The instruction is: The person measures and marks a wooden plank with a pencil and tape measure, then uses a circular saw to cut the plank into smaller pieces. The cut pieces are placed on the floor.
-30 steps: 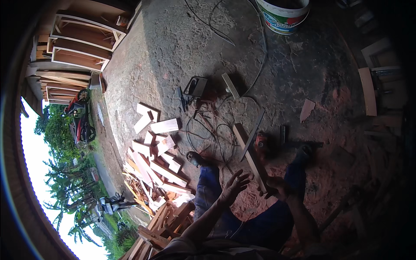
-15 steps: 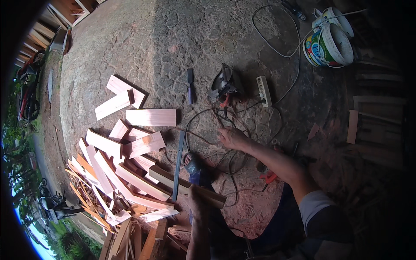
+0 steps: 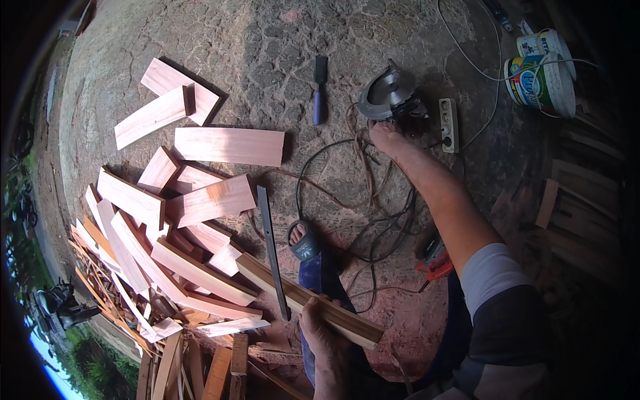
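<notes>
My left hand (image 3: 322, 333) is closed around a length of wood (image 3: 347, 319) at its near end, thumb on top. The wood slants up and left toward the pile of pinkish boards (image 3: 207, 272). A thin dark metal strip (image 3: 270, 247) crosses the wood a little beyond my fingers. Stretched far forward, my right hand (image 3: 387, 137) is closed at the handle end of a circular saw (image 3: 393, 93), whose round blade and guard show; the handle itself is mostly hidden. Brown and black cords (image 3: 373, 183) trail from near that hand.
A chisel with a purple handle (image 3: 319, 103) lies left of the saw, a power strip (image 3: 448, 125) right of it. By my right thigh sits a red power tool (image 3: 437, 265). Paint buckets (image 3: 563, 83) stand far right. Wood offcuts (image 3: 133, 300) heap at left. My sandalled foot (image 3: 301, 241) is near the cords.
My right hand has moved forward from the cords onto the saw, which has turned to show its blade. My left hand keeps its hold on the wood. The whole view has shifted.
</notes>
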Demonstrator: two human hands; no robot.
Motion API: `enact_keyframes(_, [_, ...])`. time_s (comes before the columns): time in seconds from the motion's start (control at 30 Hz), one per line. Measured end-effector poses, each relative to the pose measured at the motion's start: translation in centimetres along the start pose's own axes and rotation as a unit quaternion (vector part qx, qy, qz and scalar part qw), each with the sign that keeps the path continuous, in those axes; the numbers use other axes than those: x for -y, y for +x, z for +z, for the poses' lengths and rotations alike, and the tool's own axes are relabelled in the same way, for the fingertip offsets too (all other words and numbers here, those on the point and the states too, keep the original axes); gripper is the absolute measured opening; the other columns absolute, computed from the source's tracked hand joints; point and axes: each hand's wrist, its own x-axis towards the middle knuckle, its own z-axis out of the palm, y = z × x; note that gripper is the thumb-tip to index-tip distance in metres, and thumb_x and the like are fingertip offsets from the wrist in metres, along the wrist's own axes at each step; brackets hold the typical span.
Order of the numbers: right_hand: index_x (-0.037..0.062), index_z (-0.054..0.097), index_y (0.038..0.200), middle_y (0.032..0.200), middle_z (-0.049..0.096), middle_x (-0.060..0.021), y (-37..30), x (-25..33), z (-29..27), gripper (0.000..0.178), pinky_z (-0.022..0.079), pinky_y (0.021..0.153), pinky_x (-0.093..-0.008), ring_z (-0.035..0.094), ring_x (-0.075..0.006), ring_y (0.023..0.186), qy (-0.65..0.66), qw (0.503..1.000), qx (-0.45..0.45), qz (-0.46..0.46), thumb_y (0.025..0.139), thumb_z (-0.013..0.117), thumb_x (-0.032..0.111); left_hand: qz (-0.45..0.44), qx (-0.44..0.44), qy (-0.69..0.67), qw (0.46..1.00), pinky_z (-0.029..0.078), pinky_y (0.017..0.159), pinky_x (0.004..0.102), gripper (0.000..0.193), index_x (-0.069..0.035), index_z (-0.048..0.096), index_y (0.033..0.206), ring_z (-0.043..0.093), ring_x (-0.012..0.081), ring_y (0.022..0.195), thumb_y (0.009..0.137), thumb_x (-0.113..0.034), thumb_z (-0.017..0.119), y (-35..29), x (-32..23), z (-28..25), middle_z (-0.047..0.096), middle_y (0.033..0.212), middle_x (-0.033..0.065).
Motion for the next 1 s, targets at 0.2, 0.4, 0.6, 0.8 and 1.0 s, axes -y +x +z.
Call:
enact_keyframes(0.2, [0.0140,0.033,0.157,0.137,0.064,-0.0109,1.2,-2.6,0.6,0.056,0.050,0.102,-0.0459,0.063,-0.0271,0.123,-0.074,0.997,-0.004,-0.002,0.102,0.040,0.016,-0.010,0.025,0.020,0.999,0.056,0.068,0.0367,0.036,-0.009,0.056,0.117,0.064,0.0235,0.076,0.089,-0.027,0.070,-0.4,-0.2,0.4,0.063,0.088,0.0069])
enact_keyframes(0.4, [0.0240,0.028,0.159,0.149,0.048,-0.0202,-8.6,-6.0,-3.2,0.083,0.044,0.108,-0.0502,0.050,-0.0368,0.136,-0.029,0.991,-0.097,-0.090,0.087,0.062,0.004,0.066,0.055,0.068,0.994,0.056,0.068,0.0343,0.023,-0.005,0.058,0.095,0.064,0.0210,0.072,0.090,-0.024,0.068,-0.4,2.6,-1.0,0.061,0.081,0.0079])
enact_keyframes(0.6, [0.0123,0.017,0.162,0.136,0.055,-0.0258,-30.1,-10.3,-6.1,0.099,0.049,0.100,-0.0525,0.061,-0.0402,0.118,0.319,0.907,-0.121,-0.246,0.081,0.074,0.012,0.135,0.072,0.102,0.983,0.054,0.066,0.0344,0.022,-0.006,0.056,0.095,0.063,0.0212,0.072,0.091,-0.026,0.064,0.5,10.1,-6.0,0.059,0.080,0.0082])
enact_keyframes(0.8, [0.0076,0.055,0.134,0.094,0.064,-0.0030,-56.9,-13.7,-2.6,0.059,0.054,0.080,-0.0320,0.062,-0.0164,0.085,0.832,0.529,-0.037,-0.163,0.078,0.071,0.000,0.235,0.113,0.119,0.958,0.055,0.061,0.0351,0.024,-0.005,0.054,0.103,0.062,0.0207,0.066,0.093,-0.024,0.066,-9.0,9.9,-8.3,0.058,0.078,0.0068])
enact_keyframes(1.0, [0.0070,0.062,0.084,0.078,0.060,-0.0007,-64.1,-11.4,2.4,0.018,0.047,0.069,-0.0328,0.058,-0.0154,0.073,0.889,0.457,0.017,0.017,0.072,0.076,0.007,0.377,0.092,0.146,0.910,0.055,0.055,0.0323,0.019,-0.005,0.058,0.096,0.064,0.0211,0.062,0.089,-0.018,0.070,-28.7,6.9,-12.9,0.060,0.076,0.0056])
